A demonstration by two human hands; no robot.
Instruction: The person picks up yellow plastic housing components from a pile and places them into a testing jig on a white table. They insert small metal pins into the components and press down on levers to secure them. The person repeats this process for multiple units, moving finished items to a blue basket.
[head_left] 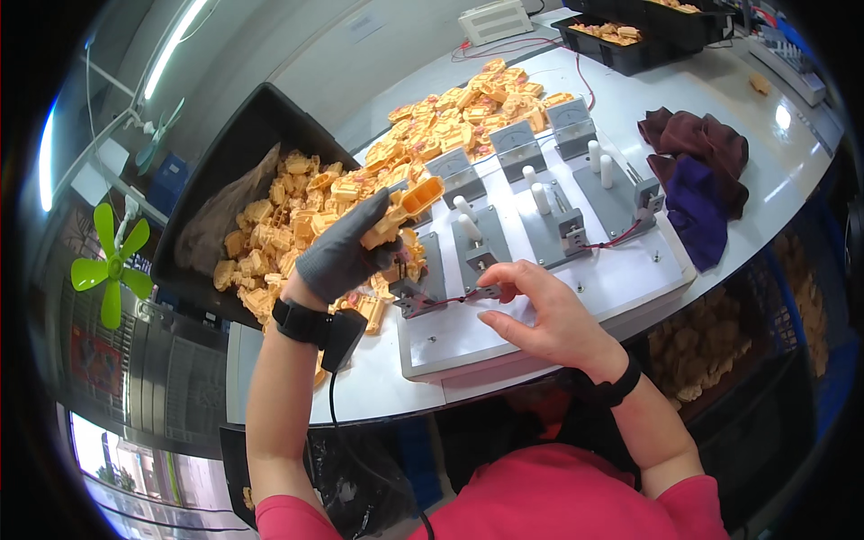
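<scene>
My left hand (346, 252), in a dark grey glove, grips a yellow-orange molded plastic housing (418, 196) above a heap of similar parts. Its open, hollow end points up and to the right. Bare, my right hand (549, 315) is at the front of a white test fixture (468, 337). Thumb and index finger stand apart with nothing visible between them, and the fingertips are close to a small metal block (479, 261) on a grey station plate. Whether they touch it I cannot tell. White posts and analog meters (513, 144) line the stations.
A black bin (270, 117) full of yellow parts is tipped at the left. More plastic housings (468, 112) lie heaped behind the meters. Brown and purple cloths (697, 180) rest to the right. Black trays (621, 45) and a white power unit (495, 22) stand at the back.
</scene>
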